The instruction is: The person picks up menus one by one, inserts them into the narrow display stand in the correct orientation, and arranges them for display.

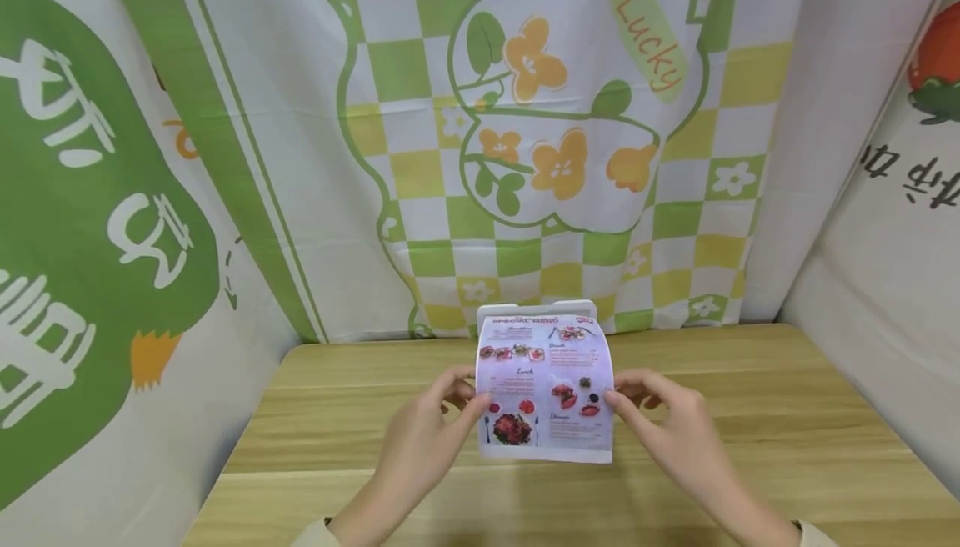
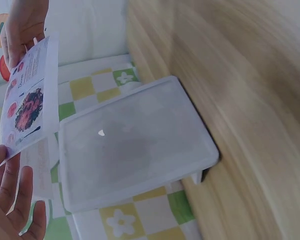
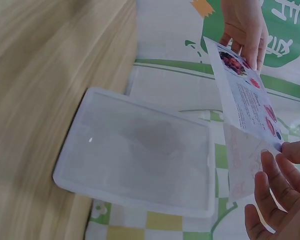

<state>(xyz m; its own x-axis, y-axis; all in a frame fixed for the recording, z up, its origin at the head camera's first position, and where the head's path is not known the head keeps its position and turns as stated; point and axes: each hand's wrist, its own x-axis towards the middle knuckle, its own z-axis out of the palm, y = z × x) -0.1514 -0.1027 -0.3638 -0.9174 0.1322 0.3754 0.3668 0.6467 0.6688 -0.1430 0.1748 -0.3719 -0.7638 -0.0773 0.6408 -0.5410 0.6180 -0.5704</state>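
Note:
A printed paper menu (image 1: 545, 384), headed "SPECIAL MENU" with food pictures, is held up over the table. My left hand (image 1: 431, 426) pinches its left edge between thumb and fingers. At the opposite edge my right hand (image 1: 671, 422) pinches it the same way. The upper part of the sheet bends backward. Behind the menu stands a white rectangular stand (image 1: 536, 308), mostly hidden in the head view. Both wrist views show its tilted, plain flat face (image 2: 135, 140) with a raised rim, and the menu (image 3: 245, 95) apart from it.
The stand rests on a wood-grain table (image 1: 337, 439), near its back edge. Behind hangs a green-and-yellow checked cloth (image 1: 420, 176) with flowers and "Lucky". A printed cloth with a green shape (image 1: 150, 188) hangs on the left, and another white printed cloth (image 1: 892, 280) on the right.

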